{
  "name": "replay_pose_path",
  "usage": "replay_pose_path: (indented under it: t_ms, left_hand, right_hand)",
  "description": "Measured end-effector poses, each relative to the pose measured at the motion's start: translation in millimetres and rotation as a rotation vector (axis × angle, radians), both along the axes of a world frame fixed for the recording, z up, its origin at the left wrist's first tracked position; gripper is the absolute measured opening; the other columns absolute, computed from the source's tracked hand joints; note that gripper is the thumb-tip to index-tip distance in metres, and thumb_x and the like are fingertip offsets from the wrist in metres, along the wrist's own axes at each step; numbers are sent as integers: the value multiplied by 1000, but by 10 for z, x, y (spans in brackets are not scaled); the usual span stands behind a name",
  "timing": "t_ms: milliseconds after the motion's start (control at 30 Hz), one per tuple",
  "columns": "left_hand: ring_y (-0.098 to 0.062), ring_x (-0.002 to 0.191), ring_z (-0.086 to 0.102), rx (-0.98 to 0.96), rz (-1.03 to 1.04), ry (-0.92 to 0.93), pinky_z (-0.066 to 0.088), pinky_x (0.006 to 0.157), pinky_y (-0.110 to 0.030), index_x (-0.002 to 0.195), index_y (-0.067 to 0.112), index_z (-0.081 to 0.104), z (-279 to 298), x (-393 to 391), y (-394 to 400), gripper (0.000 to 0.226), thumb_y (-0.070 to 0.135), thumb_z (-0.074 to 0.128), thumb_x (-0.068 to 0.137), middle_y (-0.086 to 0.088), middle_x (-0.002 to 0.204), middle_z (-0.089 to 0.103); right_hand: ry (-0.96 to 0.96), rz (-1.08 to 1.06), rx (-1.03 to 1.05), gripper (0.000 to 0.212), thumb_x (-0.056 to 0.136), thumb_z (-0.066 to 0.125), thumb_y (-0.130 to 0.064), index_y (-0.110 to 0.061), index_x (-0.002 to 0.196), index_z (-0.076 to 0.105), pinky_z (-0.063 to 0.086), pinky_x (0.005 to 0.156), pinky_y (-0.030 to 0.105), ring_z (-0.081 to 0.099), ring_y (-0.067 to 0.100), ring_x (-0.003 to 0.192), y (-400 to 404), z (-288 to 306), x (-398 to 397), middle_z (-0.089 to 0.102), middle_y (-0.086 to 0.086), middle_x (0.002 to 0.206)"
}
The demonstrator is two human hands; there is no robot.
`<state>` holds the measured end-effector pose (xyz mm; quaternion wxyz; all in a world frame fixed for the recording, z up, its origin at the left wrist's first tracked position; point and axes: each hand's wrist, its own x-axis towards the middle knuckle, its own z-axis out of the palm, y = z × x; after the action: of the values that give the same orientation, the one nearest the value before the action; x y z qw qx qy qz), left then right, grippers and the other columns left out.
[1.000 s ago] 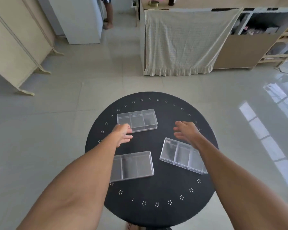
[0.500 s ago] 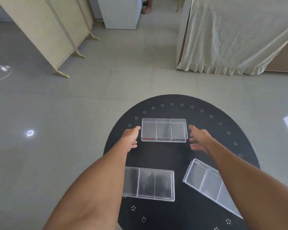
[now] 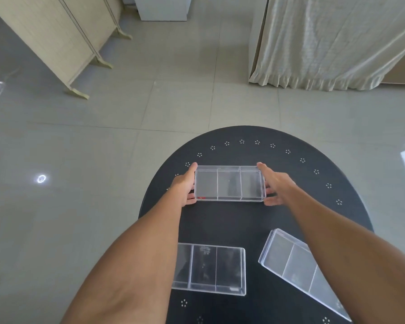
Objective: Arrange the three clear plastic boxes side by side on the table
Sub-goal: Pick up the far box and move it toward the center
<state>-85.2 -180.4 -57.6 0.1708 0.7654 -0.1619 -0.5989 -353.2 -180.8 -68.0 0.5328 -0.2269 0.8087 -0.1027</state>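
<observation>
Three clear plastic boxes with dividers lie on a round black table (image 3: pixel 255 225). The far box (image 3: pixel 229 183) lies crosswise in the middle of the table. My left hand (image 3: pixel 185 187) grips its left end and my right hand (image 3: pixel 275 185) grips its right end. A second box (image 3: pixel 211 268) lies near the front left, partly hidden under my left forearm. The third box (image 3: pixel 299 267) lies at an angle at the front right, partly covered by my right forearm.
The table has a ring of small white flower marks near its rim. Grey tiled floor surrounds it. A folding beige screen (image 3: pixel 56 36) stands at the far left and a curtained counter (image 3: pixel 332 40) at the far right.
Both hands have closed in on the ends of the far box and now grip it. The view has tilted down and come closer to the table.
</observation>
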Motion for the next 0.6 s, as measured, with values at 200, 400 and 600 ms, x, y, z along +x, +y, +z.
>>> replay_pose_path:
  t_ms: [200,400,600]
  left_hand:
    - [-25,85,72,27,-19,31,60,80,-40,108,18,67,4,-7,-18,80,84,64,61,-1,98,74]
    - [-27,92,70,16,4,76,59,86,-43,109,17,68,35,35,46,65,69,67,71,-3,104,73]
    - [-25,95,69,-118,12,153,58,79,-37,99,17,67,89,175,214,43,51,74,73,-2,107,70]
  right_hand:
    - [-21,0,4,66,90,64,-68,-11,123,73,70,95,50,81,38,96,22,56,-15,76,14,122]
    - [-47,-61,-28,76,93,58,-81,-8,107,73,69,94,50,83,39,97,115,129,-1,78,13,110]
    - [-195,-162,-176,41,95,69,-48,-8,99,74,63,64,35,80,31,78,320,193,-14,81,11,95]
